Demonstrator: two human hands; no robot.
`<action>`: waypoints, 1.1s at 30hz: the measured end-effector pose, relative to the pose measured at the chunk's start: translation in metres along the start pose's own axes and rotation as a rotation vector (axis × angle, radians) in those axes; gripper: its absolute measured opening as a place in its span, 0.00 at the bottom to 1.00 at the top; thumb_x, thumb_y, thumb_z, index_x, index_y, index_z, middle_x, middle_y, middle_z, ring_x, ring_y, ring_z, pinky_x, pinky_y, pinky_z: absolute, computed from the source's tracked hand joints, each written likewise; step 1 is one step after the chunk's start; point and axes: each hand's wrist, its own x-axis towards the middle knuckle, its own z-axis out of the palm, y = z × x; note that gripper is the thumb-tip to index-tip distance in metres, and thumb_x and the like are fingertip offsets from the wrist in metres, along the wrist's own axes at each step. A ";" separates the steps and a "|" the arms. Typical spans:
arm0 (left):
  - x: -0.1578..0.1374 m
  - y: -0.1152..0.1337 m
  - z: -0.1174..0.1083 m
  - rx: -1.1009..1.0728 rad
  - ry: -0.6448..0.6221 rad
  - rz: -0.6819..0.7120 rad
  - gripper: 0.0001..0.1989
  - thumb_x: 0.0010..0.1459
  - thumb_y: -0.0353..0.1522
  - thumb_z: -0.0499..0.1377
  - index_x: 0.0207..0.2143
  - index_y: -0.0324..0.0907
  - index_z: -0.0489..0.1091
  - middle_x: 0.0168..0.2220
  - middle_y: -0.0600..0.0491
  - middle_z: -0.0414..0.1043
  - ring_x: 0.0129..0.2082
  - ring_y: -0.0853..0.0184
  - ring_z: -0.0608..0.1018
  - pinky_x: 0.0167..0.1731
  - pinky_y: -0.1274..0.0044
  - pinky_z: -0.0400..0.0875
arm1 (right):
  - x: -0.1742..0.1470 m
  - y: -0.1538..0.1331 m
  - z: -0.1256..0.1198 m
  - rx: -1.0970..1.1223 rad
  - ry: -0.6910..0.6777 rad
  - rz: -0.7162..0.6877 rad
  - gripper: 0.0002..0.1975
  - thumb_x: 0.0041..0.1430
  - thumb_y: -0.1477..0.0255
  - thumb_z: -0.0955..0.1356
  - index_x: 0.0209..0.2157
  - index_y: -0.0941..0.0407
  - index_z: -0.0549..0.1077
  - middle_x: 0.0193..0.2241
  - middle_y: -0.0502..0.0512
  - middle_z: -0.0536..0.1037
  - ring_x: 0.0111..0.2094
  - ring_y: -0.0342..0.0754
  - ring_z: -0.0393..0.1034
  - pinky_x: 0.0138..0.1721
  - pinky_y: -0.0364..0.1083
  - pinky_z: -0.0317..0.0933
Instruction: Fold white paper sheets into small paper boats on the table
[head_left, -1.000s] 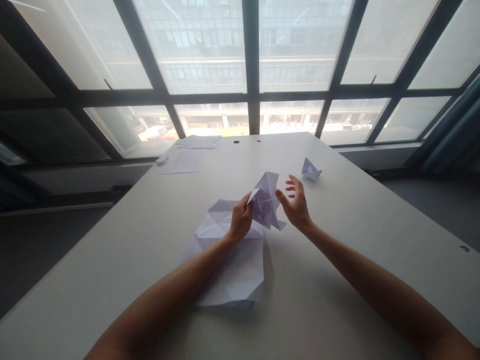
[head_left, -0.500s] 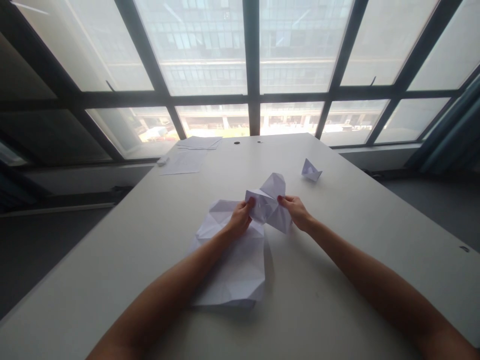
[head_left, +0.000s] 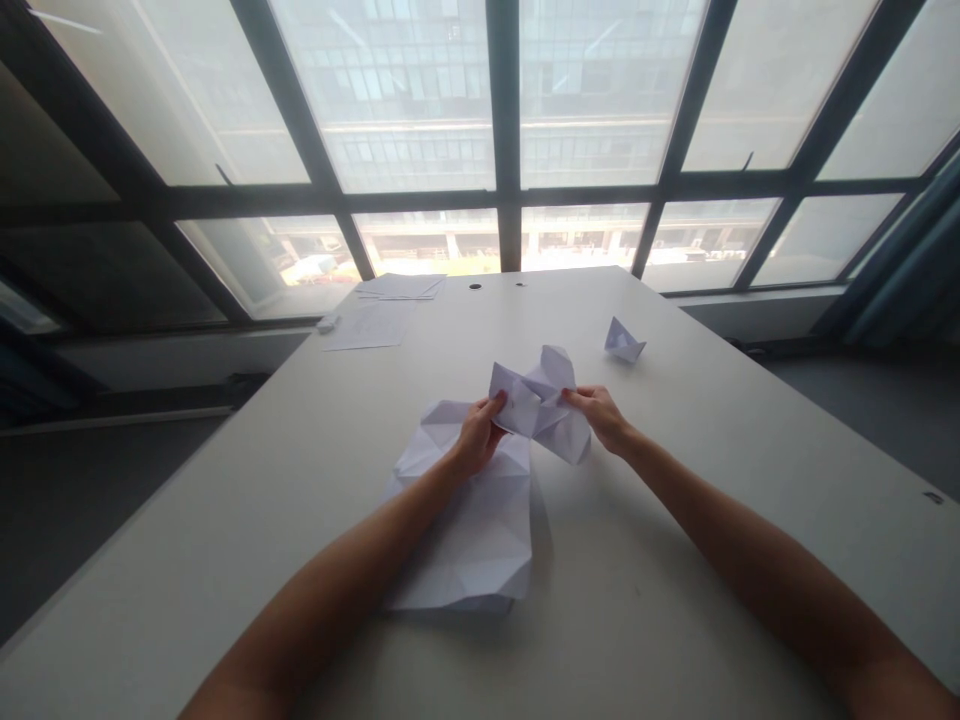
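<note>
Both my hands grip a folded sheet of white paper (head_left: 541, 405), held up over the table with its flaps partly spread. My left hand (head_left: 481, 432) pinches its left side, thumb on top. At the right side, my right hand (head_left: 598, 412) is closed on another part of the same sheet. Beneath my left hand and forearm lies creased white paper (head_left: 480, 540), its edges bent up; my arm hides part of it. A small folded paper boat (head_left: 624, 342) stands on the table beyond my right hand.
The white table (head_left: 660, 560) reaches to a large framed window (head_left: 585, 110). Flat sheets of paper (head_left: 367, 327) lie at its far left, with a small white object (head_left: 328, 323) beside them. A dark round hole (head_left: 475, 287) is near the far edge.
The folded paper has opened out a little between my hands. My right hand has shifted slightly right, and the left part of the sheet now shows a broader flat face.
</note>
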 end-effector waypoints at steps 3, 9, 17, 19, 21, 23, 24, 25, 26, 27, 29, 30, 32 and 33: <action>0.000 -0.001 0.001 0.066 0.003 -0.013 0.20 0.52 0.44 0.66 0.34 0.34 0.73 0.32 0.47 0.75 0.30 0.65 0.75 0.32 0.75 0.70 | 0.000 0.000 0.000 -0.018 -0.021 -0.010 0.18 0.49 0.59 0.72 0.30 0.61 0.81 0.28 0.58 0.81 0.29 0.50 0.72 0.34 0.46 0.61; -0.004 0.008 0.003 0.607 0.404 0.475 0.22 0.42 0.42 0.72 0.30 0.42 0.64 0.26 0.59 0.62 0.25 0.72 0.65 0.27 0.80 0.62 | 0.000 0.005 0.004 -0.198 0.048 -0.115 0.20 0.50 0.56 0.69 0.24 0.62 0.78 0.21 0.54 0.76 0.24 0.46 0.65 0.27 0.44 0.56; -0.007 0.011 0.005 0.597 0.438 0.411 0.20 0.52 0.46 0.65 0.21 0.39 0.73 0.18 0.56 0.64 0.21 0.71 0.63 0.23 0.79 0.56 | 0.001 0.013 0.004 -0.279 0.073 -0.204 0.22 0.53 0.55 0.67 0.24 0.61 0.77 0.20 0.52 0.71 0.22 0.44 0.59 0.25 0.44 0.51; -0.007 0.010 0.006 0.576 0.436 0.413 0.18 0.52 0.46 0.65 0.25 0.39 0.77 0.20 0.55 0.69 0.22 0.70 0.66 0.24 0.79 0.57 | 0.001 0.016 0.003 -0.302 0.073 -0.214 0.21 0.54 0.56 0.67 0.23 0.61 0.76 0.19 0.51 0.70 0.22 0.43 0.57 0.24 0.43 0.49; -0.008 0.010 0.008 0.565 0.416 0.423 0.17 0.52 0.45 0.65 0.26 0.39 0.79 0.21 0.54 0.71 0.22 0.70 0.66 0.24 0.79 0.58 | 0.002 0.017 0.002 -0.323 0.072 -0.223 0.21 0.55 0.56 0.66 0.22 0.60 0.74 0.18 0.50 0.68 0.21 0.43 0.56 0.23 0.43 0.48; -0.010 0.011 0.010 0.549 0.394 0.428 0.17 0.52 0.45 0.65 0.29 0.40 0.79 0.22 0.54 0.72 0.22 0.70 0.67 0.23 0.79 0.57 | 0.001 0.018 0.002 -0.337 0.073 -0.239 0.21 0.55 0.57 0.66 0.20 0.59 0.72 0.18 0.49 0.67 0.21 0.42 0.55 0.23 0.43 0.46; -0.011 0.011 0.011 0.538 0.389 0.429 0.17 0.52 0.45 0.65 0.30 0.40 0.79 0.23 0.54 0.73 0.23 0.70 0.67 0.23 0.79 0.57 | 0.001 0.018 0.002 -0.341 0.076 -0.247 0.21 0.55 0.57 0.65 0.20 0.59 0.72 0.18 0.49 0.66 0.21 0.42 0.54 0.23 0.43 0.46; -0.011 0.012 0.012 0.527 0.383 0.429 0.17 0.53 0.45 0.65 0.31 0.40 0.80 0.24 0.54 0.73 0.23 0.70 0.68 0.24 0.79 0.58 | 0.001 0.018 0.003 -0.345 0.078 -0.252 0.21 0.55 0.57 0.65 0.20 0.59 0.71 0.17 0.49 0.66 0.21 0.42 0.54 0.23 0.43 0.45; -0.011 0.011 0.012 0.519 0.374 0.425 0.17 0.52 0.45 0.65 0.32 0.40 0.80 0.24 0.54 0.74 0.23 0.70 0.68 0.24 0.79 0.58 | 0.001 0.018 0.003 -0.348 0.075 -0.254 0.21 0.55 0.57 0.65 0.20 0.59 0.71 0.17 0.49 0.65 0.21 0.42 0.53 0.23 0.43 0.45; -0.011 0.011 0.012 0.512 0.365 0.421 0.16 0.52 0.44 0.66 0.32 0.40 0.79 0.25 0.54 0.74 0.23 0.70 0.68 0.24 0.79 0.59 | 0.000 0.018 0.003 -0.351 0.068 -0.254 0.21 0.55 0.57 0.65 0.20 0.59 0.71 0.18 0.49 0.65 0.21 0.42 0.53 0.23 0.43 0.45; -0.009 0.010 0.011 0.495 0.355 0.409 0.16 0.50 0.44 0.67 0.33 0.39 0.79 0.25 0.54 0.74 0.23 0.71 0.69 0.24 0.79 0.59 | -0.001 0.018 0.004 -0.361 0.050 -0.252 0.21 0.55 0.56 0.65 0.21 0.59 0.72 0.18 0.49 0.65 0.22 0.42 0.53 0.23 0.43 0.46; -0.008 0.009 0.010 0.483 0.355 0.400 0.16 0.49 0.43 0.67 0.33 0.39 0.79 0.25 0.54 0.74 0.23 0.71 0.69 0.24 0.79 0.59 | -0.001 0.018 0.004 -0.365 0.043 -0.251 0.21 0.55 0.56 0.65 0.20 0.59 0.71 0.18 0.48 0.65 0.22 0.42 0.53 0.24 0.43 0.46; -0.006 0.008 0.008 0.453 0.374 0.383 0.17 0.48 0.43 0.68 0.34 0.39 0.79 0.25 0.54 0.74 0.23 0.71 0.69 0.24 0.80 0.60 | -0.001 0.018 0.004 -0.368 0.042 -0.253 0.21 0.55 0.56 0.65 0.19 0.58 0.70 0.17 0.48 0.63 0.21 0.42 0.52 0.23 0.43 0.46; -0.005 0.007 0.006 0.438 0.387 0.374 0.17 0.48 0.43 0.68 0.34 0.39 0.79 0.25 0.53 0.74 0.23 0.71 0.69 0.24 0.80 0.60 | -0.001 0.018 0.004 -0.368 0.045 -0.254 0.21 0.55 0.56 0.65 0.19 0.58 0.69 0.17 0.47 0.62 0.21 0.42 0.51 0.23 0.43 0.45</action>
